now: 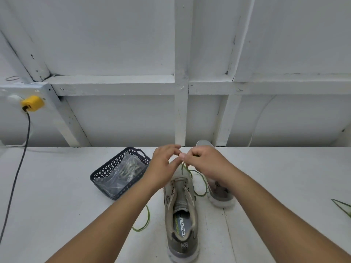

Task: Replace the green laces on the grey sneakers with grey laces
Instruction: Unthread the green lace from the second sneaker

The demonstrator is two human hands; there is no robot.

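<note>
Both forearms stretched forward over the white tabletop (57, 186), converging above the toe end of the near grey sneaker (180, 215). Left hand (164, 165) raised, thumb and fingers curved toward the right, tips nearly meeting the other hand; whether pinching the lace, cannot tell. Right hand (204, 164) curled, fingers folded down, pinching the green lace (201, 185) just above the lowest eyelets. Lace trailing from there in a loop to the right of the shoe, with another green stretch (145, 221) lying left of it under the left forearm. Upper eyelets already unthreaded, tongue exposed. Second grey sneaker (220, 194) just beside, partly hidden under the right wrist. Dark mesh basket (106, 171) to the left, holding a clear bag of grey laces (129, 169).
</note>
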